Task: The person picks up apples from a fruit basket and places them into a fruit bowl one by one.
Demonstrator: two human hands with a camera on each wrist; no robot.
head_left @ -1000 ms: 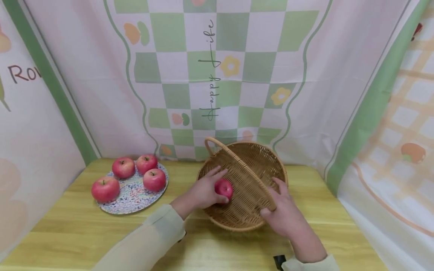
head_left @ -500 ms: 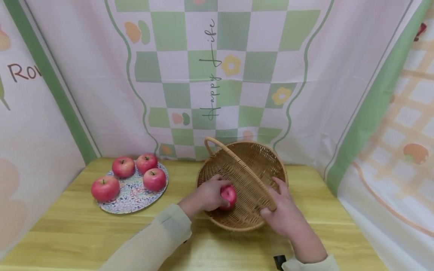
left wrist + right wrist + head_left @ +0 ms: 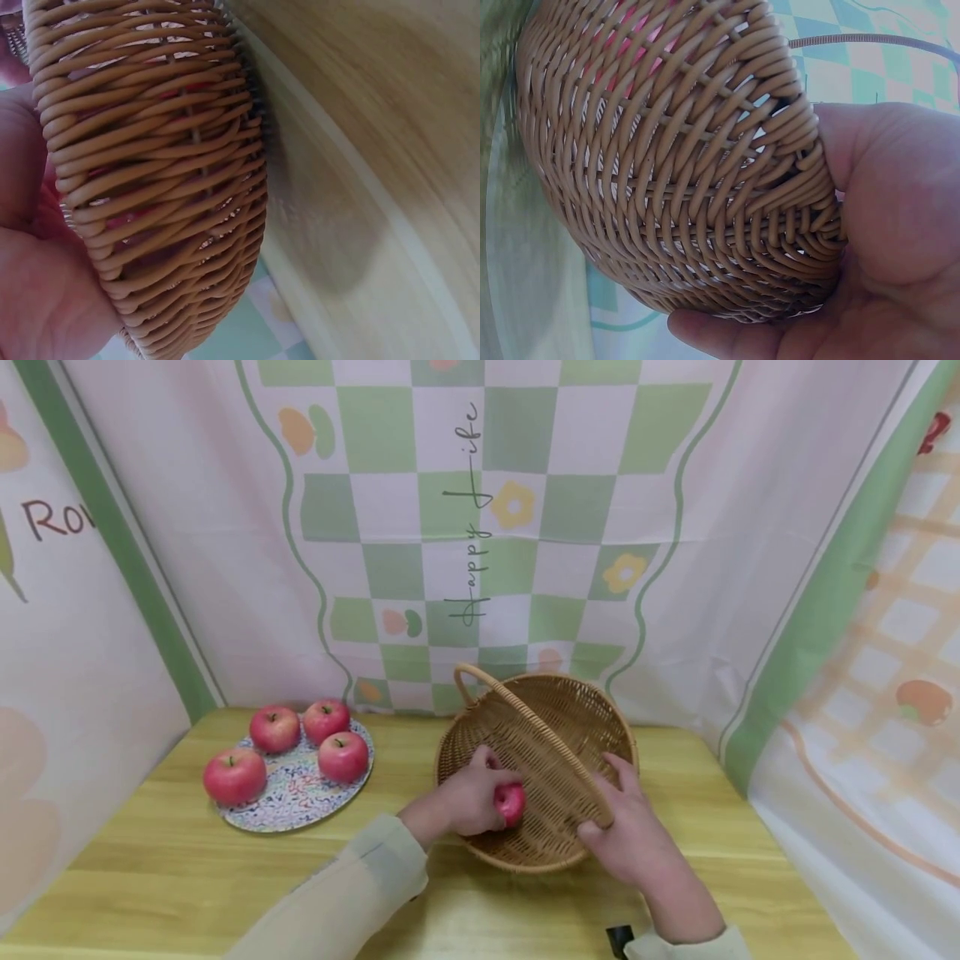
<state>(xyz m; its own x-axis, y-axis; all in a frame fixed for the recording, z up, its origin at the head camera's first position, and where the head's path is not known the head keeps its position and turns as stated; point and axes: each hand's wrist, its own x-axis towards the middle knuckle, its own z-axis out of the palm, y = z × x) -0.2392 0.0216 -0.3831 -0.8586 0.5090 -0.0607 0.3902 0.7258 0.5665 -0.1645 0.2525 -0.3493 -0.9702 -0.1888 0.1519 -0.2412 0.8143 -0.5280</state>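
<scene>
In the head view a round wicker basket [image 3: 537, 865] with an arched handle [image 3: 536, 727] stands on the wooden table. Inside its left part, my left hand [image 3: 472, 795] holds a red apple [image 3: 511, 804] with curled fingers, low near the basket's bottom. My right hand [image 3: 626, 835] grips the right rim at the foot of the handle. Up close in the right wrist view, the thumb and fingers of that hand [image 3: 907, 217] lie on both sides of the basket wall [image 3: 682, 157]. In the left wrist view, the woven wall [image 3: 165, 172] hides most of the apple.
To the left lies a speckled round plate [image 3: 288, 793] with several red apples around its edge, one of them [image 3: 235, 777] at the front left. A patterned curtain [image 3: 480, 543] hangs close behind the basket. A small black object [image 3: 619, 939] is near the right sleeve.
My left hand has moved a little right and toward me inside the basket, its fingers more curled. The apple has shifted the same way. My right hand has stayed on the rim.
</scene>
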